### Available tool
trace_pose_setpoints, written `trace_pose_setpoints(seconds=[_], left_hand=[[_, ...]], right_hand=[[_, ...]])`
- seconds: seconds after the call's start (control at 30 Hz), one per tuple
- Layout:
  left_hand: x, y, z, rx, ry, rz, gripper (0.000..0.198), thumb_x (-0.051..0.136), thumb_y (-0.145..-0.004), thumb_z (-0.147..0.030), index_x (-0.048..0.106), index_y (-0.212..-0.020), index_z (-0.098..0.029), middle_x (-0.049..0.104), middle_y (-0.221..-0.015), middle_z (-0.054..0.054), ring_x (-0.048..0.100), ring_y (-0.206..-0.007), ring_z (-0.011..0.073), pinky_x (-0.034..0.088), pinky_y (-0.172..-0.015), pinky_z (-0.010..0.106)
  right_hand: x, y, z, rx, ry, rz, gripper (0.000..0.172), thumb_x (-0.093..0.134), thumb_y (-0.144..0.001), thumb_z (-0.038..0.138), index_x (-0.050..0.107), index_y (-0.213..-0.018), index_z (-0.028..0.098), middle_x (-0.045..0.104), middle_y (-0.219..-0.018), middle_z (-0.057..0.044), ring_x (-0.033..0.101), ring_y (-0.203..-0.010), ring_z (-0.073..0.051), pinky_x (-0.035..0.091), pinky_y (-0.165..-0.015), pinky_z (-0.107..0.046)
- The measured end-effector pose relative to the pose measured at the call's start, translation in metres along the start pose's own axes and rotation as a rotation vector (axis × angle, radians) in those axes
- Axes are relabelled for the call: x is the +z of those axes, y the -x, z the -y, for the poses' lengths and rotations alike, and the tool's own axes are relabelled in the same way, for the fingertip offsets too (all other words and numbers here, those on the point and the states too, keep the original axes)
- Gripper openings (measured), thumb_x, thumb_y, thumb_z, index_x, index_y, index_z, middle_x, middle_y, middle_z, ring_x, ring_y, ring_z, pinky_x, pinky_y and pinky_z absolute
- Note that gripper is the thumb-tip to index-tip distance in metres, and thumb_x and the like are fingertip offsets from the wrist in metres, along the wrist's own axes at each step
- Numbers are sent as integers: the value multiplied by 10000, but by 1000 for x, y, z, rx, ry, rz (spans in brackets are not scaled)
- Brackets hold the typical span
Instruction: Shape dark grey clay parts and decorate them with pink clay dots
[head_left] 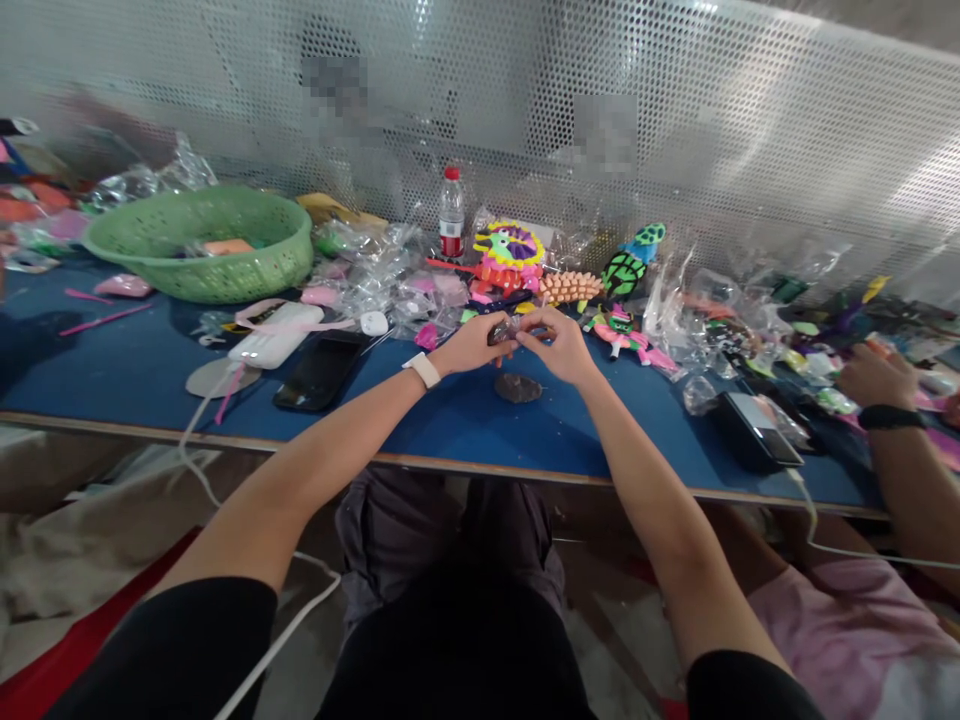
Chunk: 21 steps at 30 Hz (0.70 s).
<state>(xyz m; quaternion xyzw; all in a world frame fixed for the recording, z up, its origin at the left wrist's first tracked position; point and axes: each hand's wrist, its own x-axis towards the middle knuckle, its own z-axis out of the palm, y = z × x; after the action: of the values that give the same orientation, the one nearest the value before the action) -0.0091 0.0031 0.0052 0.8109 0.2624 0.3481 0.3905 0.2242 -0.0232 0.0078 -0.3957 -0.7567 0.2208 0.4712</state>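
Observation:
My left hand [474, 346] and my right hand [559, 346] meet over the blue table [135, 370], fingers pinched together on a small dark piece [501, 332] wrapped in clear plastic. A white band sits on my left wrist. Just below the hands a dark grey lump [517, 388] lies on the table. Behind the hands lie bright plastic toys: a spiky orange and yellow one [507, 256], a green turtle-like one [624, 272] and a pink and green figure [627, 336].
A green basket [201, 240] stands at the back left, with a white power bank [274, 336] and black phone [319, 372] near it. A water bottle [451, 214] stands by the perforated wall. Another person's hand [870, 378] works at the right beside a black device [754, 430].

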Motion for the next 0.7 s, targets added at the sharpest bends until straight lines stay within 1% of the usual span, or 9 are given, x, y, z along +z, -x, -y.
trace_pose_setpoints(seconds=[0.13,0.2,0.3,0.37,0.47,0.53,0.6,0.67,0.7], left_hand=[[0,0,-1,-9,1,-5,412,844,-1037,-568,576,-1026,-256,774,-845,14,735,-643,185,606,-646,337],[1,-1,0,-23,17,2,430,838,-1048,-593,568,-1029,-258,777,-843,20,719,-607,176,595,-613,331],[2,-1,-2,-45,61,0,472,848,-1052,-635,558,-1045,-263,771,-819,17,686,-542,162,567,-551,319],[2,-1,-4,-48,102,-5,490,867,-1046,-651,571,-1075,-262,766,-804,12,674,-516,153,549,-519,308],[1,0,-7,-41,150,14,489,886,-1039,-649,619,-1131,-250,755,-788,10,661,-502,142,537,-503,299],[1,0,-7,-40,171,37,492,892,-1033,-644,643,-1157,-239,751,-786,11,664,-512,139,544,-520,297],[1,0,-6,-37,184,60,514,915,-1006,-647,658,-1167,-232,767,-826,22,713,-574,158,579,-567,306],[2,-1,-4,-11,162,33,522,929,-979,-654,679,-1143,-226,803,-922,53,787,-716,196,638,-667,333],[2,-2,-3,9,136,-10,504,915,-987,-652,695,-1128,-221,822,-987,73,814,-811,216,664,-740,352]], right_hand=[[1,-1,-4,31,-31,36,320,892,-956,584,820,-994,275,838,-1279,-121,786,-1174,-315,697,-873,-456],[3,-1,-6,49,-52,32,351,891,-957,607,794,-970,270,838,-1236,-114,789,-1142,-303,695,-879,-453],[7,-1,-6,34,-85,1,387,835,-1005,653,784,-977,271,837,-1157,-106,799,-1093,-291,702,-905,-468],[10,-1,-5,9,-91,-9,422,821,-1012,706,817,-1027,284,839,-1260,-124,797,-1204,-315,713,-941,-487],[13,0,-4,13,-100,18,505,863,-956,791,865,-1107,309,793,-1491,-142,751,-1397,-355,729,-961,-501],[14,0,-5,29,-129,37,533,875,-938,815,881,-1105,309,775,-1545,-144,743,-1430,-361,734,-982,-512],[16,0,-6,39,-144,21,511,853,-969,803,887,-1058,301,793,-1516,-139,750,-1422,-357,731,-1008,-523],[15,-1,-7,50,-124,-27,466,822,-1017,761,886,-1016,299,823,-1436,-131,765,-1386,-347,726,-1012,-524],[15,-2,-7,55,-108,-52,444,811,-1034,735,885,-1002,298,834,-1390,-128,774,-1356,-340,724,-1007,-519]])
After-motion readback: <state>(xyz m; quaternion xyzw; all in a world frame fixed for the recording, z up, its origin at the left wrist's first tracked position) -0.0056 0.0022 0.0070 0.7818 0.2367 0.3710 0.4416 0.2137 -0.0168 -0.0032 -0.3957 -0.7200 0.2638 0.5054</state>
